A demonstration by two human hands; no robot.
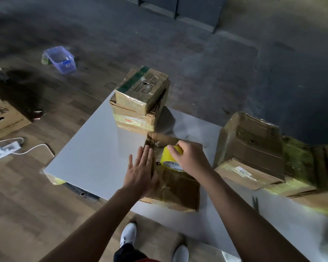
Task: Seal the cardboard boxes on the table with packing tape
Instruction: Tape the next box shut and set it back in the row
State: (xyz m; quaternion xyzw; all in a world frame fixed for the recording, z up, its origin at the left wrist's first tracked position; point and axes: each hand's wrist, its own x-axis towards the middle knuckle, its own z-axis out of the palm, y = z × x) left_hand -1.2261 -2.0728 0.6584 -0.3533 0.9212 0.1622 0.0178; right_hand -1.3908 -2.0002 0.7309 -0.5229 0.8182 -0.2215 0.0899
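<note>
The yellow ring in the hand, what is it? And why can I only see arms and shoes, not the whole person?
The camera sits on the person's head and looks down, so little of the body shows, only the arms and the white shoes. The yellow ring is a roll of packing tape. The right hand grips it on top of a flat cardboard box. The left hand lies flat, fingers straight, on the box's left edge. The box rests on a white table. Behind it stand two stacked boxes, and more boxes lie on the right.
</note>
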